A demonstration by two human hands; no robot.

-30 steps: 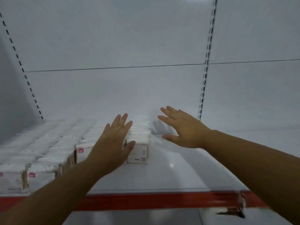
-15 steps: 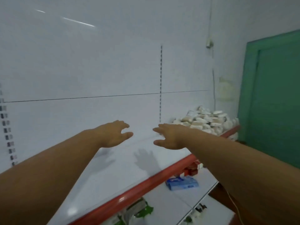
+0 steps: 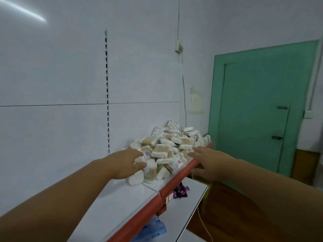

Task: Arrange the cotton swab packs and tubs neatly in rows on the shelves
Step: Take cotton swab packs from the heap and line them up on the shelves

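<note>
Cotton swab packs and tubs (image 3: pixel 167 149) heaped loose at far end of shelf (image 3: pixel 122 198). Left hand (image 3: pixel 125 165) spread at heap's near edge; right hand (image 3: pixel 208 165) spread beside red front lip (image 3: pixel 176 180); both empty. Step: fetching stock. Next, likely: grip 1 near tub (image 3: pixel 150 172), heap undisturbed.

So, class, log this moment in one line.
swab pile: unsorted on shelf | left hand: open, at pile edge | right hand: open, shelf front
</note>
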